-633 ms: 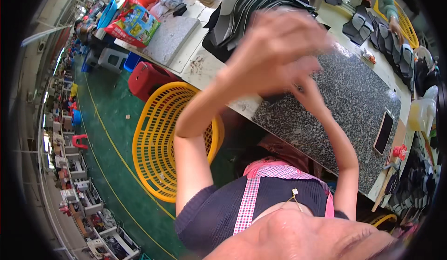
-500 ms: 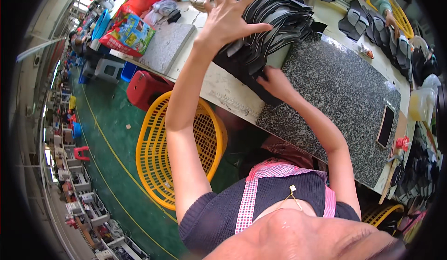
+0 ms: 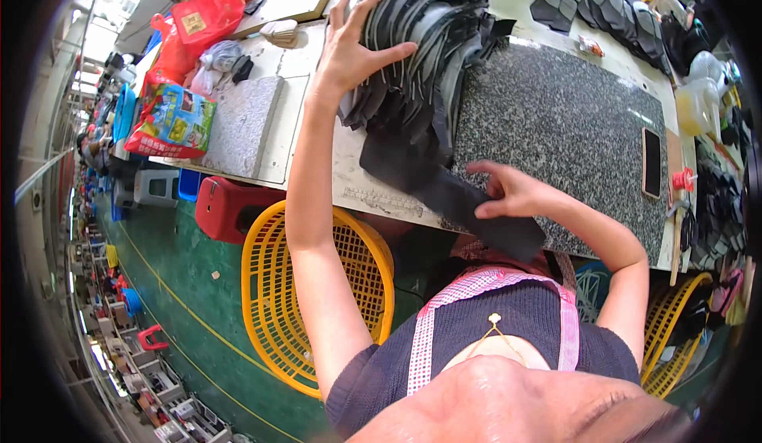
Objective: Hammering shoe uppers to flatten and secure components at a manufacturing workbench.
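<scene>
A tall, fanned stack of black and grey shoe-upper-like cut pieces (image 3: 425, 54) lies on the white worktable (image 3: 357, 197). Against the stack's left side rests my left hand (image 3: 349, 58), its fingers spread and thumb reaching over the edges. My right hand (image 3: 516, 193) grips a long black flat piece (image 3: 444, 193) near its close end, with the thumb on top; what the other fingers do beneath is partly hidden. That piece stretches from the foot of the stack across the table's near edge toward my body. Beside my right hand lies a speckled dark stone slab (image 3: 563, 109).
A phone (image 3: 652, 163) lies on the slab's right side. Left stand a grey stone block (image 3: 242, 125), a colourful bag (image 3: 175, 121) and a red bag (image 3: 202, 22). A yellow basket (image 3: 262, 300) and red stool (image 3: 230, 209) stand below the table edge. More cut pieces (image 3: 611, 14) lie far right.
My right hand has drawn the long black piece away from the stack, toward my body and over the table edge. My left hand stays spread by the stack. The whole view has shifted.
</scene>
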`<state>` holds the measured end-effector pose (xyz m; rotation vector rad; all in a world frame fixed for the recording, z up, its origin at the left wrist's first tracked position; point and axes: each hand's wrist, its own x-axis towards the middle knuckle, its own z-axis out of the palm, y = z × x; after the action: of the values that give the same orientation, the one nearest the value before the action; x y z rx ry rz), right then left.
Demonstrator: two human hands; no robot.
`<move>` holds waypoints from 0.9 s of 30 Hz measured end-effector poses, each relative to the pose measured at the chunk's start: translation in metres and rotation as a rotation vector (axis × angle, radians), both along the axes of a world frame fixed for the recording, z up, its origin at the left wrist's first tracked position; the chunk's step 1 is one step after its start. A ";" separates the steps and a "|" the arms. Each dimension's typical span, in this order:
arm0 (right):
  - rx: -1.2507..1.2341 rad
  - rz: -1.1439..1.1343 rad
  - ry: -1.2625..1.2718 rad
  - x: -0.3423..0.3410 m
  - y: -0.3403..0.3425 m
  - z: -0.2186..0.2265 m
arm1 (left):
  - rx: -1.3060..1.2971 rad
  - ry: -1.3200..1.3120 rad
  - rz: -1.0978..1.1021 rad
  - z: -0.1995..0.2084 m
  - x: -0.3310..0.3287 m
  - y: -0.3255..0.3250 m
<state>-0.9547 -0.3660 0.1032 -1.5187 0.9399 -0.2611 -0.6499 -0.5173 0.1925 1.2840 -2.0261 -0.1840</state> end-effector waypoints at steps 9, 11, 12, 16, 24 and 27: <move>-1.345 0.146 0.135 -0.068 -0.011 0.044 | -0.038 0.024 -0.011 -0.002 -0.004 0.002; -1.626 0.191 0.148 -0.081 -0.048 0.038 | -0.022 0.014 -0.002 -0.003 -0.005 0.000; -1.643 0.151 0.279 -0.086 -0.064 0.033 | 0.002 -0.017 -0.023 -0.003 -0.007 -0.003; -1.477 -0.258 0.476 -0.057 -0.094 -0.035 | 0.074 0.277 -0.074 -0.003 0.019 -0.012; 0.228 -0.726 -0.392 -0.001 -0.065 -0.055 | 0.665 0.619 0.116 -0.058 0.136 -0.073; 0.204 -0.607 -0.426 0.041 -0.091 -0.064 | 0.847 0.829 -0.160 -0.084 0.151 -0.105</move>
<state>-0.9136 -0.4569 0.0389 -0.9071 1.0209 -0.8610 -0.4993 -0.6221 0.1085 1.1838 -1.3104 -1.5019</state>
